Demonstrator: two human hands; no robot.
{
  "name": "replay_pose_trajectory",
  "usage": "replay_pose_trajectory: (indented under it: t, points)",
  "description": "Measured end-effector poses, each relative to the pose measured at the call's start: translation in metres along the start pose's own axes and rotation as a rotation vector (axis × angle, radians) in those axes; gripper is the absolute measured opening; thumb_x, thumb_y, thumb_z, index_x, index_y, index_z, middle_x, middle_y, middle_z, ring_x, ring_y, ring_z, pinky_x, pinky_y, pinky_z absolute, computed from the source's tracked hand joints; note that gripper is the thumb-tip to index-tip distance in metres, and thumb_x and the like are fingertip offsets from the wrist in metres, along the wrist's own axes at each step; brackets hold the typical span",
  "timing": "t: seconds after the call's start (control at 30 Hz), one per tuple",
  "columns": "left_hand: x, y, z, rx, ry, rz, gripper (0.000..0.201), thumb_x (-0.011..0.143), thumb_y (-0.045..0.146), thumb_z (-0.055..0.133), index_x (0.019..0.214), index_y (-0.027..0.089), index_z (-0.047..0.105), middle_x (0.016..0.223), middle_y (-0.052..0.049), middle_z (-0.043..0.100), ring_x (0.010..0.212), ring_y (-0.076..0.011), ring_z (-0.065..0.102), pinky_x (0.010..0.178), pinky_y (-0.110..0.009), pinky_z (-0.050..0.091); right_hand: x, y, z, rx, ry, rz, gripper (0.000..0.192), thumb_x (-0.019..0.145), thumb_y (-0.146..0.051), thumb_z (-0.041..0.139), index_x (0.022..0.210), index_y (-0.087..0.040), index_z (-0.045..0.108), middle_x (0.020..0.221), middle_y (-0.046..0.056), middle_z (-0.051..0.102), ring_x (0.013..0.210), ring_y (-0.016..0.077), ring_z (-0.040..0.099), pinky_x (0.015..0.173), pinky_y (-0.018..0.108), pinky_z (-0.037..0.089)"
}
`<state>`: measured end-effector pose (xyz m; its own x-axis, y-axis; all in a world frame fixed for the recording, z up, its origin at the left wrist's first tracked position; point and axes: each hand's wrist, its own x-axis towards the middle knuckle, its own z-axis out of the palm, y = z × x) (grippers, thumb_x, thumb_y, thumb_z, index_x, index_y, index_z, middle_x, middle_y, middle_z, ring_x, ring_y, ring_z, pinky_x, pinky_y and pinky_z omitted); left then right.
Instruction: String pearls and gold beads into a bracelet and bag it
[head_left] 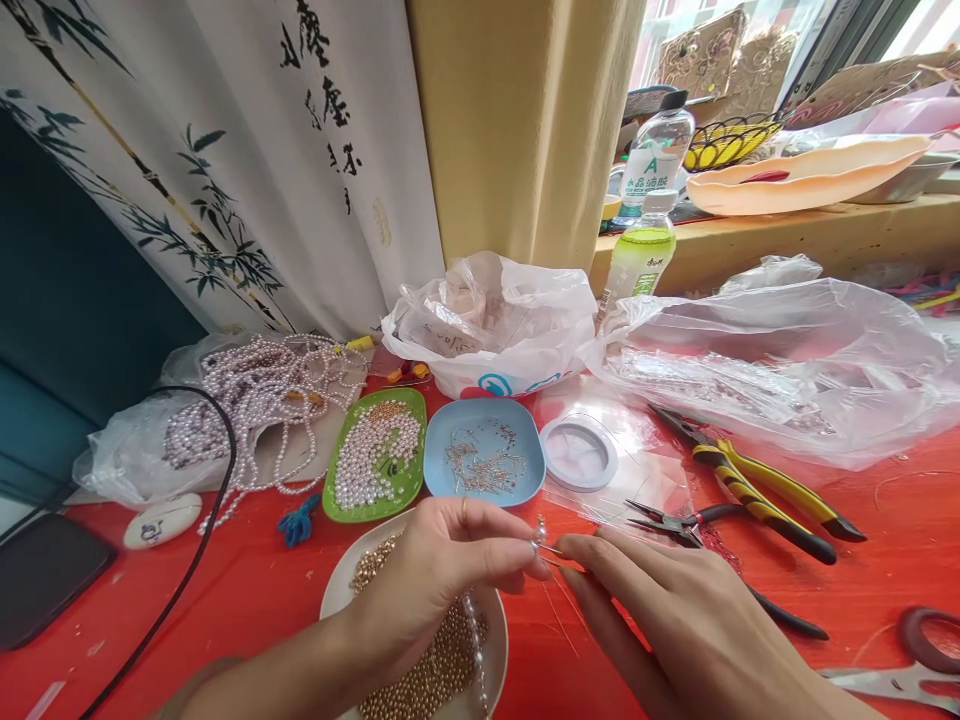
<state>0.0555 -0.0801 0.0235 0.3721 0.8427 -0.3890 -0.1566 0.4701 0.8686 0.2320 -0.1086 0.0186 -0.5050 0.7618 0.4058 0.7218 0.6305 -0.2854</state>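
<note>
My left hand (442,570) pinches a small pearl bead with a thin metal pin (541,540) between thumb and forefinger, above a white bowl of gold beads (491,650). My right hand (675,610) meets it from the right, fingertips on the pin's other end. A strand of pearls hangs down from my left hand over the bowl. A ring shows on my left hand.
On the red table: a green dish of pearls (375,455), a blue dish of metal findings (484,452), a round clear spool (578,452), yellow-handled pliers (757,485), small black pliers (675,522), scissors (907,665), pearl strands (255,400), plastic bags (495,320), a phone (41,575).
</note>
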Motion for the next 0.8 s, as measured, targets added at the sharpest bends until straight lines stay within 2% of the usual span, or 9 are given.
replay_pose_trajectory:
  t: [0.13, 0.2, 0.3, 0.4, 0.53, 0.6, 0.7, 0.8]
  points:
    - [-0.001, -0.001, -0.001, -0.001, 0.002, 0.021, 0.011, 0.066, 0.023, 0.069, 0.072, 0.014, 0.066, 0.063, -0.003, 0.067, 0.06, -0.0099, 0.056, 0.059, -0.021, 0.041, 0.001, 0.001, -0.006, 0.0, 0.034, 0.022, 0.019, 0.084, -0.018, 0.04, 0.08, -0.017, 0.059, 0.061, 0.004, 0.062, 0.051, 0.0158, 0.058, 0.045, 0.026, 0.039]
    - [-0.001, -0.001, -0.001, -0.002, -0.005, 0.009, 0.012, 0.066, 0.024, 0.069, 0.073, 0.014, 0.066, 0.063, -0.002, 0.066, 0.057, -0.0087, 0.054, 0.056, -0.02, 0.04, 0.001, 0.004, -0.008, 0.065, 0.05, 0.085, 0.016, 0.083, -0.019, 0.043, 0.08, -0.017, 0.059, 0.065, 0.004, 0.064, 0.053, 0.016, 0.059, 0.045, 0.026, 0.041]
    - [0.0, -0.002, -0.001, -0.003, -0.018, -0.003, 0.012, 0.067, 0.024, 0.067, 0.074, 0.013, 0.065, 0.062, -0.001, 0.063, 0.053, -0.0068, 0.051, 0.051, -0.018, 0.039, 0.005, 0.007, -0.008, 0.293, 0.044, 0.232, 0.017, 0.082, -0.018, 0.046, 0.093, -0.019, 0.059, 0.077, 0.004, 0.066, 0.063, 0.0147, 0.061, 0.053, 0.024, 0.046]
    - [0.0, -0.003, -0.001, -0.004, -0.037, 0.005, 0.011, 0.068, 0.022, 0.066, 0.073, 0.013, 0.065, 0.059, -0.001, 0.061, 0.048, -0.0052, 0.045, 0.046, -0.017, 0.036, 0.011, 0.007, -0.006, 0.514, -0.014, 0.322, 0.022, 0.082, -0.021, 0.048, 0.103, -0.021, 0.056, 0.089, 0.004, 0.066, 0.076, 0.0154, 0.061, 0.064, 0.024, 0.049]
    - [0.002, -0.002, 0.0, 0.012, -0.064, -0.013, 0.012, 0.069, 0.023, 0.066, 0.072, 0.013, 0.064, 0.059, -0.001, 0.062, 0.043, -0.0039, 0.042, 0.044, -0.017, 0.033, 0.015, 0.005, -0.004, 0.669, -0.162, 0.393, 0.011, 0.083, -0.023, 0.048, 0.085, -0.02, 0.058, 0.079, 0.002, 0.064, 0.074, 0.0157, 0.058, 0.065, 0.025, 0.047]
    - [0.002, -0.002, 0.0, 0.018, -0.081, -0.029, 0.014, 0.07, 0.026, 0.066, 0.074, 0.013, 0.063, 0.06, -0.001, 0.063, 0.042, -0.0036, 0.042, 0.043, -0.016, 0.031, 0.015, 0.004, -0.004, 0.74, -0.188, 0.426, 0.013, 0.085, -0.023, 0.046, 0.077, -0.02, 0.056, 0.075, 0.001, 0.062, 0.071, 0.0148, 0.056, 0.064, 0.024, 0.045]
    - [0.003, 0.0, -0.001, 0.033, -0.112, -0.033, 0.019, 0.073, 0.032, 0.062, 0.077, 0.013, 0.062, 0.062, -0.002, 0.064, 0.04, -0.0031, 0.043, 0.042, -0.016, 0.03, 0.016, 0.007, -0.006, 0.824, -0.14, 0.479, 0.015, 0.085, -0.027, 0.045, 0.075, -0.02, 0.053, 0.072, 0.001, 0.058, 0.067, 0.014, 0.053, 0.059, 0.023, 0.043]
    - [0.003, 0.002, -0.002, 0.057, -0.16, -0.049, 0.026, 0.078, 0.037, 0.055, 0.079, 0.012, 0.062, 0.065, -0.005, 0.065, 0.039, -0.0027, 0.043, 0.041, -0.016, 0.031, 0.02, 0.012, -0.01, 0.865, -0.033, 0.59, 0.016, 0.084, -0.03, 0.045, 0.074, -0.019, 0.051, 0.059, -0.003, 0.048, 0.05, 0.0097, 0.043, 0.044, 0.019, 0.035]
